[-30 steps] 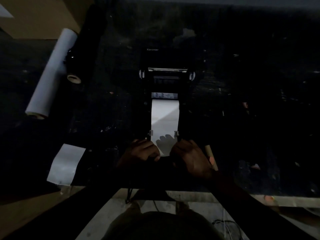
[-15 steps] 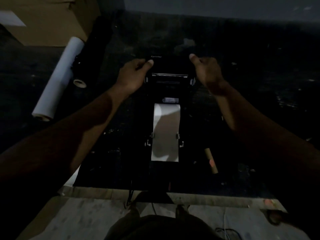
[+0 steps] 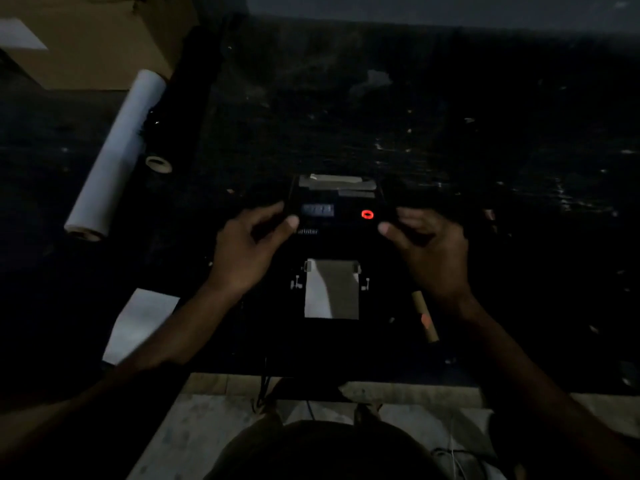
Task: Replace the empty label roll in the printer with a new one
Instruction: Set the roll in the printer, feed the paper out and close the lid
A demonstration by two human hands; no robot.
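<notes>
A black label printer point(image 3: 334, 216) sits mid-table with its lid folded down; a red ring light point(image 3: 367, 214) glows on the lid. White label paper point(image 3: 330, 289) runs out of the near end between two small guides. My left hand point(image 3: 249, 251) pinches the lid's left edge with thumb and fingers. On the opposite side, my right hand point(image 3: 429, 251) holds the lid's right edge. A bare brown cardboard core point(image 3: 424, 315) lies on the table just right of the paper, below my right wrist.
A long white roll point(image 3: 116, 157) lies at the far left beside a small tape core point(image 3: 158, 163) and a cardboard box point(image 3: 90, 39). A white sheet point(image 3: 142, 323) overhangs the table's near edge point(image 3: 398, 379). Cables hang below the edge. The scene is very dark.
My hands left the paper's near end, reached to the raised lid at the back and swung it down towards me over the roll bay. The red light is now showing.
</notes>
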